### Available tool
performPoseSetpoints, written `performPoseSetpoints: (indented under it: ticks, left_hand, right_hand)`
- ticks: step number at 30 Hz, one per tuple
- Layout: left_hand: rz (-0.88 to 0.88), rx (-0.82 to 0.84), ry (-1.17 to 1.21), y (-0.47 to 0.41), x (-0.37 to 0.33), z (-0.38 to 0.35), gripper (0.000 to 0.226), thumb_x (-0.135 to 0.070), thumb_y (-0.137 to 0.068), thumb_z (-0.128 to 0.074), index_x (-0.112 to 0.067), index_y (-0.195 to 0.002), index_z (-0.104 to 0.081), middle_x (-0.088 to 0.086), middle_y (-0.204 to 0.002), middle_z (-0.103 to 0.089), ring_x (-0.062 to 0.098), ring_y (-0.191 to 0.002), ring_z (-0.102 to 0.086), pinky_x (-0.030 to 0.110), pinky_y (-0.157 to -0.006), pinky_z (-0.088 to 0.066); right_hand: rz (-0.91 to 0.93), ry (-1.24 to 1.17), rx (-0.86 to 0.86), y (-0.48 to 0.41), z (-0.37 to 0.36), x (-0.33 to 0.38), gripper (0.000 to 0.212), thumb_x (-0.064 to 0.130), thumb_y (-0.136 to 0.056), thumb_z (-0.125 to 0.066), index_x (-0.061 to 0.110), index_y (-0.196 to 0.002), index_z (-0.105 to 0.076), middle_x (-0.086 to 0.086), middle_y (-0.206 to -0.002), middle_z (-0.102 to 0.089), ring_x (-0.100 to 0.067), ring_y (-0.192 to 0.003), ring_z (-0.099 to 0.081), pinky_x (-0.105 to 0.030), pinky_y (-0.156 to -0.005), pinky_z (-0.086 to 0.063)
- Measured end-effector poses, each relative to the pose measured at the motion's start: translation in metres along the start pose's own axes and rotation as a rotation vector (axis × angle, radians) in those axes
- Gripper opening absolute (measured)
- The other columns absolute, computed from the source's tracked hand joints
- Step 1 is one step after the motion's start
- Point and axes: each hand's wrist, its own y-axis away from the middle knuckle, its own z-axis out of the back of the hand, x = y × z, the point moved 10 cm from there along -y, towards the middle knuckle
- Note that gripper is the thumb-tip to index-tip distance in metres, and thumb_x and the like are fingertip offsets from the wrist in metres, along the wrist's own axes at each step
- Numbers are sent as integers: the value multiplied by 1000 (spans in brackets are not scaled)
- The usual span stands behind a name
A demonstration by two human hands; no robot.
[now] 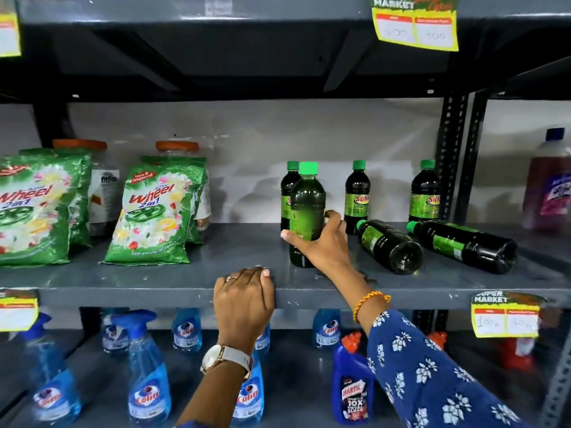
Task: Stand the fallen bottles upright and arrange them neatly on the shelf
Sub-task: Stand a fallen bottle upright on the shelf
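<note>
Right hand (321,242) grasps upright bottle (307,208), hiding its label; left hand (244,299) grips shelf (154,291).

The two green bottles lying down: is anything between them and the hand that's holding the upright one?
Nothing visible. The nearer fallen bottle lies just right of the right hand, bare shelf between; the farther fallen bottle lies beyond it.

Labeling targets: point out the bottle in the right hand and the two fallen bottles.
held bottle (306,193), head view, on its upper body above the fingers.
near fallen bottle (387,242), head view, on its side, mid body.
far fallen bottle (463,244), head view, on its side, mid body.
</note>
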Motion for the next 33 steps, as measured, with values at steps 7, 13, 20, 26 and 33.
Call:
performPoseSetpoints:
  ticks: [7,13,20,26,33]
  left_hand:
    - [9,25,-1,2,2,-8,42,-23,-88,-36,-12,-73,-74,3,-76,-74,22,-68,-67,32,-65,-40]
    - [13,21,8,2,2,-8,42,-24,-87,-37,-11,-74,-74,4,-78,-74,21,-69,-68,31,-66,-42]
    - [21,4,13,3,4,-10,42,-23,-87,-36,-11,-75,-75,4,-78,-74,22,-70,-68,32,-67,-38]
    - [20,-20,20,4,5,-9,42,-24,-87,-37,-10,-75,-75,5,-78,-74,22,-69,-68,32,-68,-39]
    - [17,-25,18,5,5,-9,42,-23,-88,-37,-10,-76,-74,5,-78,-74,23,-68,-67,31,-67,-39]
  right_hand:
    - [-53,-204,144,-7,-17,-13,62,26,-60,-75,24,-103,-30,-8,-110,-53,-8,-78,-51,-22,-56,-38]
    - [-53,-256,89,-11,-13,-15,74,32,-54,-85,18,-99,-28,-3,-102,-43,-17,-89,-50,-24,-70,-42]
    - [-108,-428,119,-9,-13,-18,67,20,-59,-82,17,-102,-31,8,-86,-50,-1,-77,-51,-15,-57,-38]
    - [-130,-445,132,-10,-14,-20,50,13,-65,-74,14,-106,-44,7,-85,-58,-15,-83,-57,-20,-59,-41]
    - [-129,-421,148,-7,-17,-20,63,19,-59,-81,11,-110,-45,-5,-100,-61,-19,-91,-59,-29,-72,-45]
